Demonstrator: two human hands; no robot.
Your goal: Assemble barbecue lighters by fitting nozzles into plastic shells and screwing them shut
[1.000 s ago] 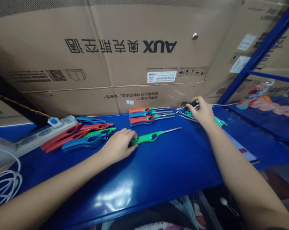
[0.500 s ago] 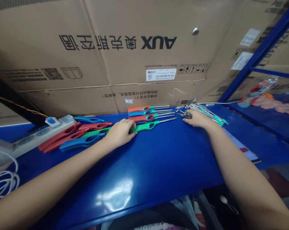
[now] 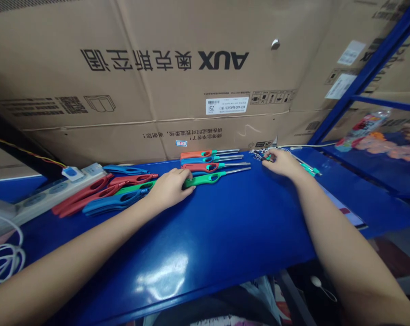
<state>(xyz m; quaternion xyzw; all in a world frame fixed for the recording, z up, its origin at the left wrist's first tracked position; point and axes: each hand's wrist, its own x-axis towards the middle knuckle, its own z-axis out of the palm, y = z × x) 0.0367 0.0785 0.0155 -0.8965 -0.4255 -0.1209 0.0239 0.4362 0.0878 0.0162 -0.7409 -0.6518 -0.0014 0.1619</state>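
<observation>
Head view | left hand (image 3: 172, 185) is gripping green lighter (image 3: 205, 180) on counter (image 3: 225, 226), just beside rod-fitted lighters (image 3: 198, 167) | right hand (image 3: 282, 162) is sitting at loose rods (image 3: 308, 168), can't tell grip | looks partway: several fitted, rodless handles (image 3: 113, 202) lying left

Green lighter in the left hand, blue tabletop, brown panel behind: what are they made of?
Green lighter: handle likely smooth moulded plastic, evenly coloured and rounded; rod probably bare metal, silvery.
Blue tabletop: glossy, reflecting a bright patch of light; painted metal or laminate, can't tell.
Brown panel: matte cardboard by its look, creased and printed.
</observation>
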